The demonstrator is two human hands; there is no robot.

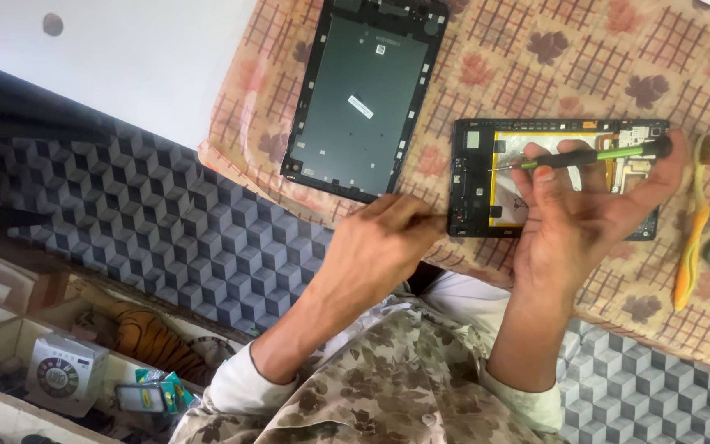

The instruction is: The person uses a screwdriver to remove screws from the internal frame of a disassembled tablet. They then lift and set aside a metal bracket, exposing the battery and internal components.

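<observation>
- A small repair bench for electronics, likely a home or little shop corner
- An opened tablet with its battery bared, and its back cover off beside it
- A green-handled screwdriver and an orange toothbrush lie to hand
- Patterned cloth covers the table; cluttered shelves below hold small gadgets

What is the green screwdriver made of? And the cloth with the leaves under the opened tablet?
The screwdriver, held in the right hand, looks like a thin shiny metal shaft with a green and black handle, probably plastic, judging by its smooth bright colour. The cloth looks like soft woven fabric with a matte finish: it wrinkles and folds at its edge.
</observation>
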